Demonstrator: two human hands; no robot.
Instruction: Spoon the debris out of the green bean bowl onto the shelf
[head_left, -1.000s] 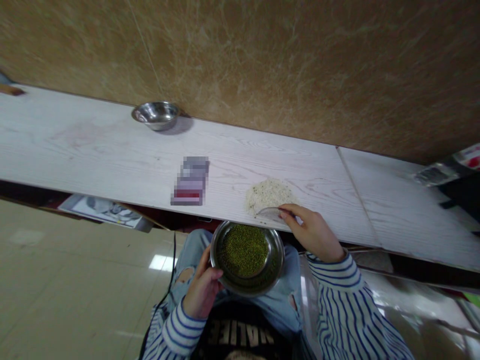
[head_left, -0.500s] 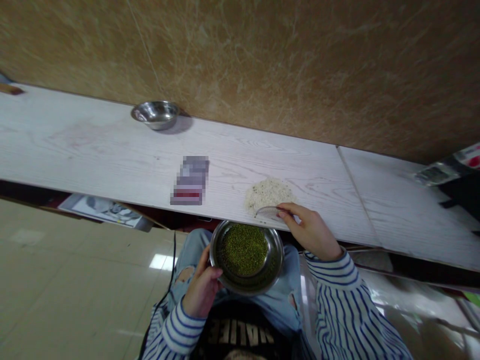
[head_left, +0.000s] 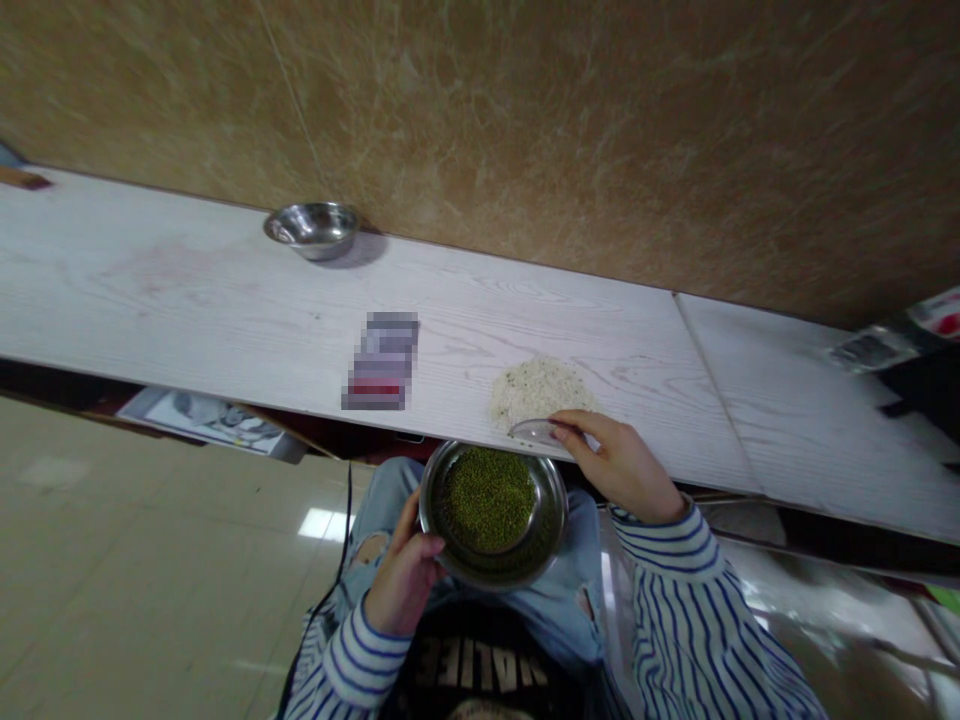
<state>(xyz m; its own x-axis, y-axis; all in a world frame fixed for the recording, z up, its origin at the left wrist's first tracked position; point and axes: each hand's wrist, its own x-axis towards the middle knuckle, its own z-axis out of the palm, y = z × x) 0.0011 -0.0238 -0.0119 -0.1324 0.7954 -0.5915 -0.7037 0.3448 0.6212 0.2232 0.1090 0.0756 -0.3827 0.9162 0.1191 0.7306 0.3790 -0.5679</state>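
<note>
My left hand (head_left: 403, 579) grips the rim of a steel bowl (head_left: 493, 515) full of green mung beans, held over my lap just below the table edge. Pinched in my right hand (head_left: 619, 464) is a small clear plastic scoop (head_left: 534, 432), which rests at the near edge of a pile of white rice (head_left: 535, 388) on the white wooden table (head_left: 187, 300). The scoop sits right above the bowl's far rim.
An empty steel bowl (head_left: 311, 229) stands at the back of the table by the brown wall. A small blurred-out packet (head_left: 381, 360) lies left of the rice. At the far right are dark objects (head_left: 892, 350). Tiled floor shows at the left.
My right hand has drawn the scoop slightly left and toward the table's near edge. The bowl and my left hand have stayed where they were.
</note>
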